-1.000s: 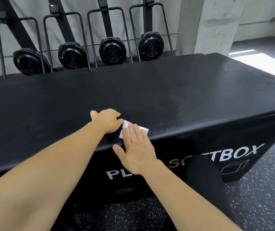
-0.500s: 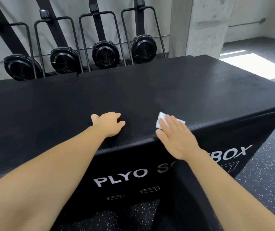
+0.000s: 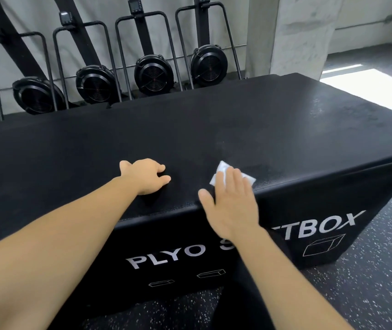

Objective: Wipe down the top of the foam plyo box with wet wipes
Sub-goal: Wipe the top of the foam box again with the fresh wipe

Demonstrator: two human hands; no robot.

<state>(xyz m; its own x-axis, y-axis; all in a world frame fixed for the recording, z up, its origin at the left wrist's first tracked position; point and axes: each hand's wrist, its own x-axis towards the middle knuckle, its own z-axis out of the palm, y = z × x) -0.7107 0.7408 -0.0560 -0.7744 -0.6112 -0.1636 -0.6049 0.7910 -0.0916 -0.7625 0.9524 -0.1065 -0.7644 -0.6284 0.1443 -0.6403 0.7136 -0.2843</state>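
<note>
Plyo box (image 3: 214, 129) top | wet wipe (image 3: 222, 169) under straight fingers (image 3: 236, 181), right hand (image 3: 230, 206) | left hand (image 3: 146, 176) fingers curled, empty

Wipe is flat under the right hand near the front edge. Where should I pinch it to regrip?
Probably the far-left corner of the wet wipe, pinched from above: it sticks out past the right hand, whose straight fingers cover the middle. The rest lies flat on the plyo box, leaving no edge to get under.

Wipe (image 3: 221, 169) mostly under right fingers (image 3: 235, 185)
</note>
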